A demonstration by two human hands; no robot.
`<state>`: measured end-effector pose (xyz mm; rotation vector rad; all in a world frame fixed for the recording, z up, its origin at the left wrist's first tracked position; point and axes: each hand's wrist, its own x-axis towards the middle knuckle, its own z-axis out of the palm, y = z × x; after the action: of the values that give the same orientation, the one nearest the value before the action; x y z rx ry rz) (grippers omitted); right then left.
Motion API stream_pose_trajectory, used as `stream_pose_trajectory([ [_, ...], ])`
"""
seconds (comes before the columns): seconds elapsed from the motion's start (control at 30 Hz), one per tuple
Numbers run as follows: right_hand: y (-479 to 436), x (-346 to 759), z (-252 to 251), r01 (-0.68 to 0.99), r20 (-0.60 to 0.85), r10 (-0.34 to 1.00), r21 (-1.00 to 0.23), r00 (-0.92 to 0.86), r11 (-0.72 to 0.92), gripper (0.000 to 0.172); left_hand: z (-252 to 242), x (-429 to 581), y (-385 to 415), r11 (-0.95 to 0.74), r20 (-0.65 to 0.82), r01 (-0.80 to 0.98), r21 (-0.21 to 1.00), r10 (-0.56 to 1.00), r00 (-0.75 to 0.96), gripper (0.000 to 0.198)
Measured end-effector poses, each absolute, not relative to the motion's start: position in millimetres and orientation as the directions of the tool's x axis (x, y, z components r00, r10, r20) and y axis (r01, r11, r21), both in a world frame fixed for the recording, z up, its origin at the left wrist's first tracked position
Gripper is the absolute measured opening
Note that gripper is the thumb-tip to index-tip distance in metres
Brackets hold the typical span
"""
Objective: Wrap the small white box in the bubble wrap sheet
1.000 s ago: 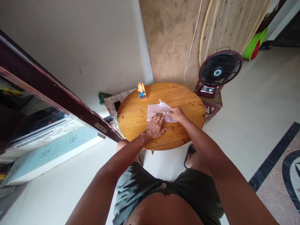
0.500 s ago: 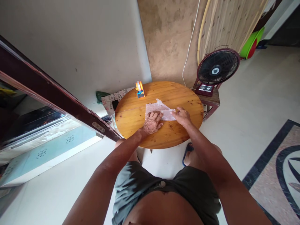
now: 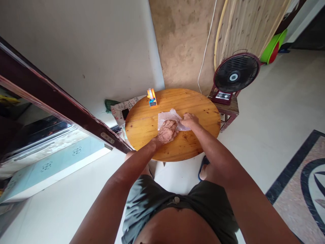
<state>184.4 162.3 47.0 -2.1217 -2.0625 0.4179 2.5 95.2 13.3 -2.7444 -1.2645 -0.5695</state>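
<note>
A sheet of clear bubble wrap [image 3: 165, 118] lies folded on the round wooden table [image 3: 195, 105]. My left hand [image 3: 167, 132] rests on its near edge with the fingers curled down onto it. My right hand [image 3: 189, 119] presses on the right part of the wrap, fingers bent and gripping it. Whatever the wrap covers is hidden under both hands. An orange and blue tape dispenser [image 3: 151, 97] stands at the table's far left edge, apart from my hands.
A dark red floor fan [image 3: 235, 75] sits on a low wooden stool [image 3: 230, 109] right of the table. Papers [image 3: 121, 109] lie on the floor by the wall. A dark door frame [image 3: 58, 98] runs along the left. Wooden boards [image 3: 243, 27] lean behind.
My left hand went from lying flat to curled on the wrap. My right hand moved left and back onto the wrap, which is now more bunched.
</note>
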Motion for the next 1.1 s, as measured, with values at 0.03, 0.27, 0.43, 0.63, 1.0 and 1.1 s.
stream_pose_trajectory([
  [0.03, 163, 183, 46, 0.960, -0.095, 0.995, -0.278, 0.011, -0.037, 0.044, 14, 3, 94, -0.657, 0.346, 0.748, 0.093, 0.726, 0.594, 0.048],
  [0.27, 172, 189, 31, 0.948, -0.067, 0.995, -0.304, 0.074, -0.091, 0.030, 27, 12, 85, -0.641, 0.245, 0.767, 0.033, 0.749, 0.616, 0.048],
  [0.43, 178, 195, 28, 0.931, -0.053, 0.996, -0.356, 0.067, -0.081, 0.030, 28, 28, 80, -0.558, 0.220, 0.829, 0.036, 0.814, 0.538, 0.035],
  [0.63, 171, 201, 25, 0.892, -0.097, 0.995, -0.448, 0.022, -0.063, 0.042, 20, 36, 79, -0.521, 0.247, 0.854, 0.020, 0.830, 0.500, 0.034],
  [1.0, 160, 191, 25, 0.845, -0.122, 0.992, -0.528, 0.027, -0.088, 0.029, 16, 43, 73, -0.482, 0.234, 0.875, 0.033, 0.855, 0.462, 0.044],
  [1.1, 161, 189, 24, 0.820, -0.113, 0.993, -0.563, 0.041, -0.099, 0.028, 19, 44, 72, -0.481, 0.233, 0.876, 0.039, 0.856, 0.460, 0.046],
])
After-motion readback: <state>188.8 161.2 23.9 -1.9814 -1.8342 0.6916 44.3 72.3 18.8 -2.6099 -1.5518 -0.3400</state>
